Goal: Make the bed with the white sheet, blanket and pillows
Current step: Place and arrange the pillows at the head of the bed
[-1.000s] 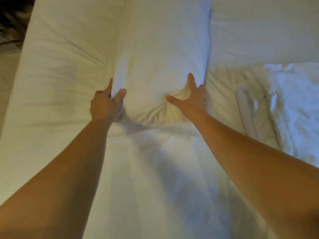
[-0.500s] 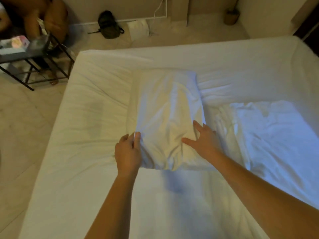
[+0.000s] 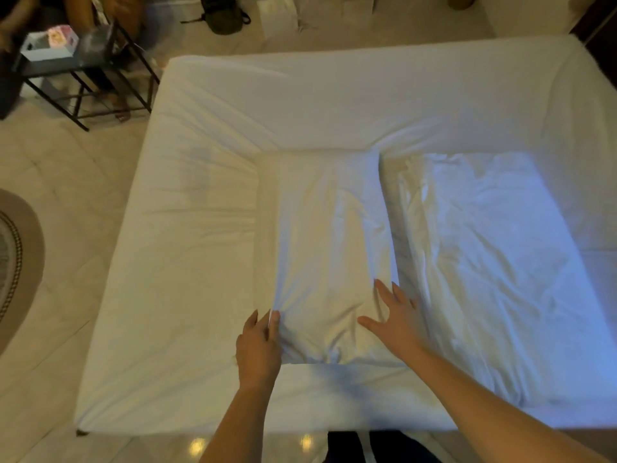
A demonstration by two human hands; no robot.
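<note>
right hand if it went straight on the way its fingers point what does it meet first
The pillow: the right hand lies on its near right corner, so it would probably slide along the pillow top.

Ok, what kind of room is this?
Probably a bedroom, maybe a guest room: a large white-sheeted bed with a pillow on it, and a backpack lying on the tiled floor beyond it.

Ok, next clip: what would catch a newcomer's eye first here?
A white pillow lies mid-bed on the sheet, with the left hand gripping its near left corner and the right hand spread flat on its near right part. Just to its right lies crumpled white bedding in bluish light.
</note>
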